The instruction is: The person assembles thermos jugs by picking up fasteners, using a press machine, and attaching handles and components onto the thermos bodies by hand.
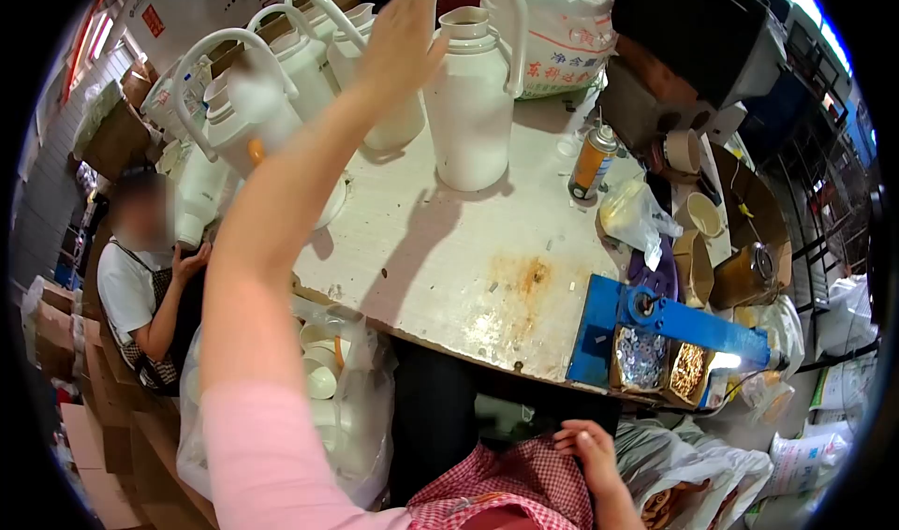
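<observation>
My left hand (401,48) reaches far across the worktable, fingers stretched up and thumb apart, beside a white thermos jug (473,123). It overlaps the left side of that jug's raised loop handle; whether it touches the handle I cannot tell. The jug stands upright with an uncapped spout. Several more white jugs with loop handles stand to the left, among them one jug (300,66) partly behind my forearm. My right hand (592,450) hangs low over my checked apron (506,483), fingers loosely apart and holding nothing.
A blue press-like tool (674,319) sits at the table's front right, beside boxes of small metal parts (688,371). Behind it are a spray can (593,163) and a plastic bag (637,216). Another person (140,296) sits at left, holding a white jug. A bag of white parts (323,380) stands below.
</observation>
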### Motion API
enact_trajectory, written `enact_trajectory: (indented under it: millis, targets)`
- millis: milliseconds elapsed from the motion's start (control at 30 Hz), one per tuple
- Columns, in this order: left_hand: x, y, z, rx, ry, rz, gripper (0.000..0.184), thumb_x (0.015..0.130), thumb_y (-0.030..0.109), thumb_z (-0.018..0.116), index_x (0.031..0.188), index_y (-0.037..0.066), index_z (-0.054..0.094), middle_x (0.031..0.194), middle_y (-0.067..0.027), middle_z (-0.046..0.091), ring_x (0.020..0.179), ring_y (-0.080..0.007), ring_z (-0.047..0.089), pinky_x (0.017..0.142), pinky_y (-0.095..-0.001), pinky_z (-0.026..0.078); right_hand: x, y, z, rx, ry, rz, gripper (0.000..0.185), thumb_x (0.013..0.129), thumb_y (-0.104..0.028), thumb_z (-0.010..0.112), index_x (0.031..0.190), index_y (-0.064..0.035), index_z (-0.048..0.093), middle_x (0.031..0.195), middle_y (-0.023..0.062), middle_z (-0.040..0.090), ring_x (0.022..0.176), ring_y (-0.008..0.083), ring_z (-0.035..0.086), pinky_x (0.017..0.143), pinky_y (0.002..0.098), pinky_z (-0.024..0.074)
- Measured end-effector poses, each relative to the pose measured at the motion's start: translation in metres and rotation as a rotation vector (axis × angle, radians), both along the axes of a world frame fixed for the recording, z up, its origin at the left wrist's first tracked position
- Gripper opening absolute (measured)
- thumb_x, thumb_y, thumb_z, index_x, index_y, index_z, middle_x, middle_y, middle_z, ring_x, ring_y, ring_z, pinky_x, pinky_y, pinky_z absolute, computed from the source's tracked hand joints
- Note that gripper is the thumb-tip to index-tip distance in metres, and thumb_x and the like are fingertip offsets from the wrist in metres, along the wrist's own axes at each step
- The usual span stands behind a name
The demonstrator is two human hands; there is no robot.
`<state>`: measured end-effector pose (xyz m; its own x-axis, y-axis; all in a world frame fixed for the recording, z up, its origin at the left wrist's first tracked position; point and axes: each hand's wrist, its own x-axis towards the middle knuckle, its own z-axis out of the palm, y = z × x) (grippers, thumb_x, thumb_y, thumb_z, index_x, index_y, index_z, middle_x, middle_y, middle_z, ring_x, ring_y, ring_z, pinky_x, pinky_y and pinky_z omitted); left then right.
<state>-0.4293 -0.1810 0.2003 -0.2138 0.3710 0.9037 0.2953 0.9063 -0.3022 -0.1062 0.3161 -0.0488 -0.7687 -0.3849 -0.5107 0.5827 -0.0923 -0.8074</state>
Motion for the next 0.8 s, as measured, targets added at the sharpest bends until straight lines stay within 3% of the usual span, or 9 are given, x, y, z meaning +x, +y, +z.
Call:
enact_trajectory:
  millis: [67,133,267,300,500,567,633,700,800]
  targets:
    - [-0.050,0.011,0.039,0.261,-0.350,0.165,0.086,0.076,0.023,0.077,0.151,0.015,0.037,0.153,-0.0197,0.042,0.144,-0.0379,0.036,0.115,-0.0506,0.033,0.004,-0.020,0.006,-0.082,0.002,0.057,0.031,0.102,-0.011,0.054,0.127,0.0059,0.059,0.111,0.0165,0.070,0.096,0.0188,0.067,0.089,0.0316,0.0541]
    - [-0.063,0.029,0.066,0.276,-0.706,0.262,0.078,0.075,0.022,0.075,0.145,0.005,0.044,0.143,-0.0169,0.053,0.137,-0.0359,0.045,0.110,-0.0450,0.041,0.006,-0.038,0.013,-0.169,0.008,0.081,0.033,0.100,-0.008,0.055,0.130,0.0058,0.057,0.114,0.0162,0.069,0.100,0.0182,0.066,0.093,0.0306,0.0523]
    - [0.035,0.065,0.095,-0.056,-0.646,0.519,0.039,0.082,0.030,0.070,0.116,0.010,0.072,0.125,-0.0098,0.065,0.122,-0.0292,0.056,0.107,-0.0464,0.043,0.008,-0.061,0.012,-0.231,0.130,0.124,0.038,0.098,-0.017,0.061,0.128,0.0057,0.057,0.111,0.0158,0.070,0.095,0.0181,0.066,0.089,0.0312,0.0523]
    - [0.036,0.043,0.068,-0.065,-0.412,0.314,0.024,0.082,0.025,0.068,0.104,0.016,0.069,0.104,-0.0098,0.070,0.095,-0.0293,0.068,0.077,-0.0457,0.054,0.008,-0.066,0.009,-0.230,0.162,0.129,0.040,0.098,-0.020,0.063,0.128,0.0055,0.058,0.110,0.0157,0.070,0.093,0.0181,0.066,0.087,0.0312,0.0524]
    - [0.289,0.079,0.070,0.151,-0.317,0.092,0.019,0.080,0.017,0.078,0.090,0.012,0.063,0.083,-0.0031,0.064,0.070,-0.0187,0.064,0.061,-0.0318,0.048,0.000,-0.113,0.008,-0.175,0.468,-0.055,0.069,0.105,-0.039,0.051,0.156,-0.0023,0.023,0.148,0.0191,0.048,0.132,0.0307,0.049,0.109,0.0428,0.0374]
    - [0.353,0.086,0.080,0.318,-0.406,0.131,0.018,0.083,0.015,0.077,0.091,0.010,0.063,0.082,-0.0028,0.065,0.070,-0.0134,0.063,0.062,-0.0295,0.047,0.007,-0.114,0.015,-0.176,0.353,-0.149,0.062,0.106,-0.040,0.047,0.154,-0.0032,0.030,0.146,0.0175,0.050,0.135,0.0310,0.045,0.114,0.0455,0.0309]
    - [0.397,0.086,0.073,0.832,-0.728,0.037,0.025,0.083,0.021,0.078,0.089,0.005,0.060,0.074,-0.0073,0.062,0.065,-0.0217,0.062,0.061,-0.0375,0.046,0.018,-0.106,0.029,-0.294,0.009,-0.340,0.056,0.105,-0.040,0.050,0.146,-0.0020,0.042,0.141,0.0159,0.055,0.130,0.0292,0.051,0.110,0.0456,0.0374]
    - [0.432,0.090,0.066,0.999,-0.949,0.213,0.022,0.087,0.017,0.074,0.096,0.002,0.061,0.078,-0.0095,0.062,0.072,-0.0202,0.061,0.070,-0.0353,0.048,0.041,-0.066,0.013,-0.252,0.247,-0.234,0.036,0.102,-0.029,0.057,0.124,-0.0008,0.059,0.120,0.0122,0.065,0.110,0.0258,0.064,0.094,0.0413,0.0524]
    - [0.455,0.094,-0.007,0.749,-0.914,0.227,0.032,0.091,0.015,0.067,0.117,0.001,0.056,0.111,-0.0171,0.060,0.101,-0.0287,0.060,0.088,-0.0389,0.047,0.069,-0.014,0.019,-0.114,0.138,-0.367,0.024,0.096,-0.010,0.057,0.115,0.0045,0.058,0.111,0.0154,0.067,0.097,0.0248,0.067,0.084,0.0375,0.0555]
